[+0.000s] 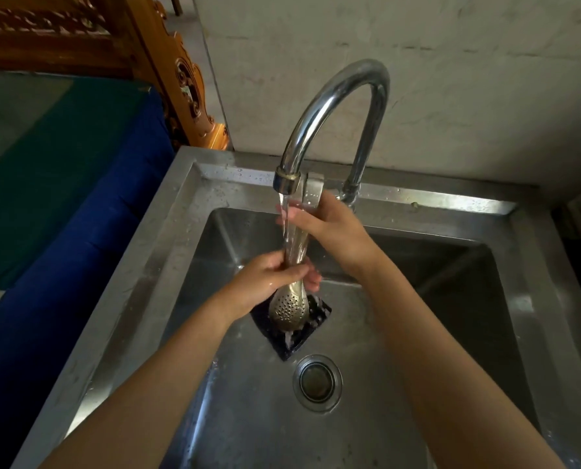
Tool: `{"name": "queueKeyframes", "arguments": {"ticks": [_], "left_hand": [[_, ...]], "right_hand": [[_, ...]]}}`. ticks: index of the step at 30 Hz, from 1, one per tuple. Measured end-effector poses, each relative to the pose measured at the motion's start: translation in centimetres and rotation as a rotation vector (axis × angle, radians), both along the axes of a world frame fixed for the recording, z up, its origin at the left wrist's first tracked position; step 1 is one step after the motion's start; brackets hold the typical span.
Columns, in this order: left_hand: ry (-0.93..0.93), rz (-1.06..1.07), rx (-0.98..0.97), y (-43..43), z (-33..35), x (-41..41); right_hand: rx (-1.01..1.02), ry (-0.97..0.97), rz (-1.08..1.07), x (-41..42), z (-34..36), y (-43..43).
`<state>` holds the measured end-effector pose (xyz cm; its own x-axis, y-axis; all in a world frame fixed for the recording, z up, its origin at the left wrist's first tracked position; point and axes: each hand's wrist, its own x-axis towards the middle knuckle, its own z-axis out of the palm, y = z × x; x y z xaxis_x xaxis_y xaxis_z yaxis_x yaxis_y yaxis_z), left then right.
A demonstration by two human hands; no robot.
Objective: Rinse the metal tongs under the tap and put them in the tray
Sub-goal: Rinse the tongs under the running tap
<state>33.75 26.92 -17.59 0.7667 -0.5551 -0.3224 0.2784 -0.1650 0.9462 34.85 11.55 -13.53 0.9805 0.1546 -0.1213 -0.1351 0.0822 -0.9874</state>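
Note:
The metal tongs (288, 311) hang upright under the curved tap (319, 110), their perforated spoon-shaped heads pointing down and their hinged end up beside the spout. Water runs from the spout down along them. My right hand (326, 225) grips the upper part of the tongs. My left hand (269, 279) is closed around their middle, just above the heads. No tray is in view.
The steel sink (505, 319) fills the view, with a round drain (317, 382) near me and a dark square object (296, 336) on the sink floor below the tongs. A blue and green cloth-covered surface (62, 198) lies to the left, carved wooden furniture (181, 79) behind it.

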Motion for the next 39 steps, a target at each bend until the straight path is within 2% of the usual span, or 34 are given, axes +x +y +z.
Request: {"name": "queueKeyframes", "arguments": {"ticks": [3, 5, 9, 11, 12, 13, 15, 17, 19, 21, 23, 27, 31, 36, 37, 39], "left_hand": [[-0.022, -0.071, 0.058, 0.8, 0.1, -0.2], [-0.019, -0.120, 0.097, 1.5, 0.3, 0.0], [-0.136, -0.173, 0.282, 2.1, 1.1, 0.5], [-0.187, -0.052, 0.365, 2.3, 1.4, 0.2], [-0.167, 0.093, 0.340, 2.7, 1.3, -0.2], [-0.081, 0.256, 0.254, 3.2, 1.2, -0.6], [0.321, 0.413, -0.083, 3.9, 1.2, -1.0], [0.676, 0.324, -0.324, 3.4, 1.5, -1.0], [0.800, 0.160, -0.469, 2.3, 2.1, -0.6], [0.814, 0.061, -0.592, 1.1, 2.6, -0.3], [0.812, 0.050, -0.676, 0.5, 2.8, -0.2], [0.861, 0.081, -0.719, -0.2, 1.7, -0.6], [0.783, 0.167, -0.639, -1.4, 1.7, -1.4], [0.671, 0.304, -0.466, -2.0, 1.7, -0.6], [0.651, 0.318, -0.457, -2.1, 1.6, -0.2], [0.626, 0.387, -0.469, -2.3, 1.5, 0.4]], "right_hand": [[0.291, 0.109, 0.067, 0.8, 0.0, 1.6], [0.314, 0.097, 0.079, 0.9, -0.3, 2.6], [0.135, -0.070, -0.020, 0.5, -0.5, 3.5], [0.016, -0.159, -0.045, 0.0, -0.2, 4.0], [-0.066, -0.216, -0.033, -0.2, -0.1, 4.3], [-0.189, -0.290, -0.008, -0.4, -0.1, 4.4], [-0.441, -0.455, 0.059, -0.8, 0.0, 4.7], [-0.570, -0.564, 0.103, -1.0, 0.2, 4.8], [-0.637, -0.642, 0.153, -1.5, 0.4, 4.8], [-0.730, -0.721, 0.206, -2.3, 0.3, 4.5], [-0.824, -0.801, 0.202, -3.6, -0.3, 3.6], [-0.902, -0.858, 0.156, -6.6, -2.0, 1.6], [-0.999, -0.873, 0.113, -8.0, -2.9, 0.1], [-1.239, -0.859, 0.261, -9.0, -3.7, -1.5], [-1.228, -0.850, 0.275, -9.0, -3.7, -1.9], [-1.062, -0.778, 0.209, -8.8, -3.4, -2.9]]}}
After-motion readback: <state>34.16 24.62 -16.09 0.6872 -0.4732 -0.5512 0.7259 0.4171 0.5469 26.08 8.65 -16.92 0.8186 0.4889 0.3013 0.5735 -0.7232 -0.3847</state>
